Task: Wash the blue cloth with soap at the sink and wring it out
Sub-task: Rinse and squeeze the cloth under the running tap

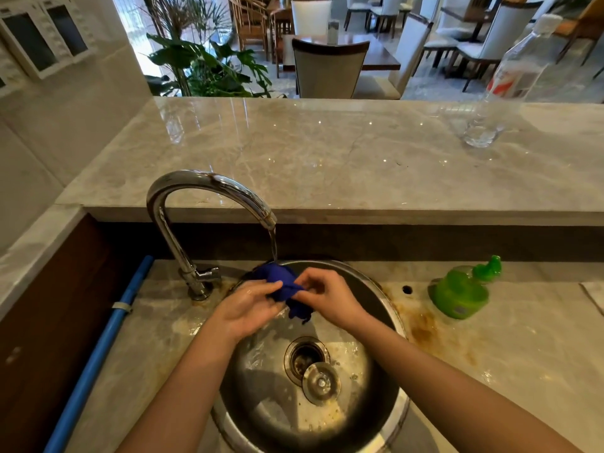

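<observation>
A bunched, wet blue cloth point(283, 282) hangs over the round steel sink point(389, 325), right under the stream from the chrome faucet point(209, 183). My left hand point(245, 307) pinches the cloth's near left edge. My right hand point(327, 294) grips its right side, fingers curled into the fabric. A tail of the cloth droops between my two wrists. The green soap dispenser point(462, 289) stands on the counter to the right of the sink, apart from both hands.
The drain strainer lid point(322, 382) lies askew beside the open drain point(305, 356). A blue pipe point(98, 351) runs along the left counter edge. A clear plastic bottle point(503, 89) stands on the raised marble ledge at back right. Rust stains mark the counter around the sink.
</observation>
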